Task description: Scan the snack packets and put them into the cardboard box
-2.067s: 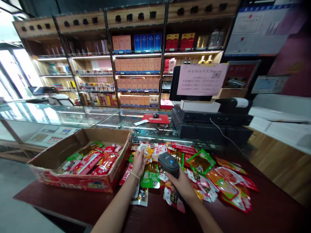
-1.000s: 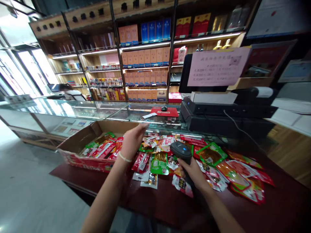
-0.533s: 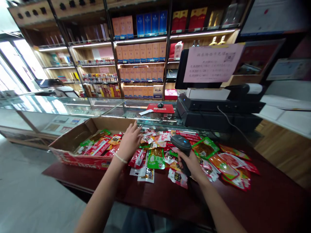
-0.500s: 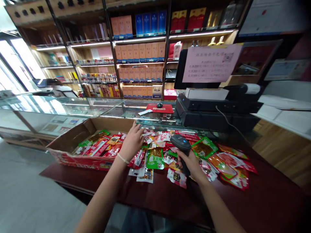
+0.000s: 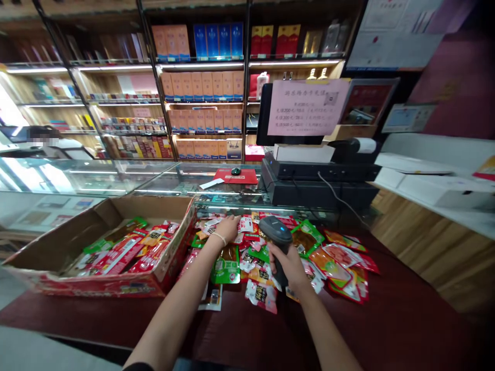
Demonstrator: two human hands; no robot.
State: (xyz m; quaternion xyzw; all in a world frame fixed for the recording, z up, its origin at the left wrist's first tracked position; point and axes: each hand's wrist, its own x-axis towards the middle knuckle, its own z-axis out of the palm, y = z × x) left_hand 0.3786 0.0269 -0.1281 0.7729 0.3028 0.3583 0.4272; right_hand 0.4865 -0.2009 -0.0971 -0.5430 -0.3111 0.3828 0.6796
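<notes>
My right hand is wrapped round the grip of a black barcode scanner. The scanner's head, with a small blue light, sits above a spread of snack packets. My left hand, with a pale band at the wrist, reaches into the packets, beside a red and white snack packet. Its fingertips are largely hidden, so I cannot tell whether they grip anything. Nearer me lie a green snack packet and a pink and white packet. More red, orange and green packets spread to the right.
An open cardboard box holding several packets stands left on the dark red table. Behind are a glass counter, a mouse on a red mat and a monitor with a pink notice. A person is at far left.
My left hand has moved from beside the box's right edge rightward into the packets. The view has turned right. My right hand still holds the scanner over the packets.
</notes>
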